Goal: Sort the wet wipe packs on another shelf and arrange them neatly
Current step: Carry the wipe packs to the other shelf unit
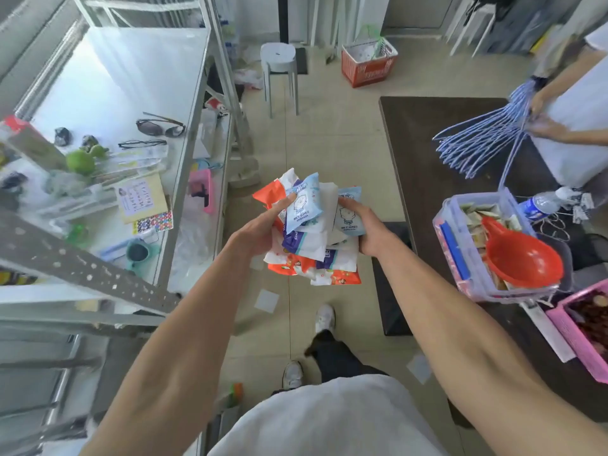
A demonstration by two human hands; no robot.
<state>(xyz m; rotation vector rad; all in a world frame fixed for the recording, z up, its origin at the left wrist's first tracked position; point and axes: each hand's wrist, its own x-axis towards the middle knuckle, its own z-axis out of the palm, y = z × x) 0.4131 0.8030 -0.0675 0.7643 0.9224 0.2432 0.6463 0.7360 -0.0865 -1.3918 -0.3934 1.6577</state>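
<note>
slippery plastic wet wipe packs point(311, 232) sit heaped between the clasping left hand point(260, 232) and right hand point(365, 230), so the person should keep both palms pressed inward and level while carrying them to the shelf point(131, 77).

Two light-blue wet wipe packs point(302, 205) top the pile; orange and purple-white packs beneath overlap, uncountable. Two pairs of glasses point(161, 126), one red scoop point(521, 256), one stool point(279, 72).

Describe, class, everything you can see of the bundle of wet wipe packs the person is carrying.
The bundle of wet wipe packs is a loose, untidy heap of soft, glossy plastic packets: pale blue ones with a cartoon figure on top, white, purple and orange ones beneath. It is held in the air above the tiled floor, between shelf and table. The left hand grips it with the thumb on a blue pack; the right hand clasps the other side.
</note>
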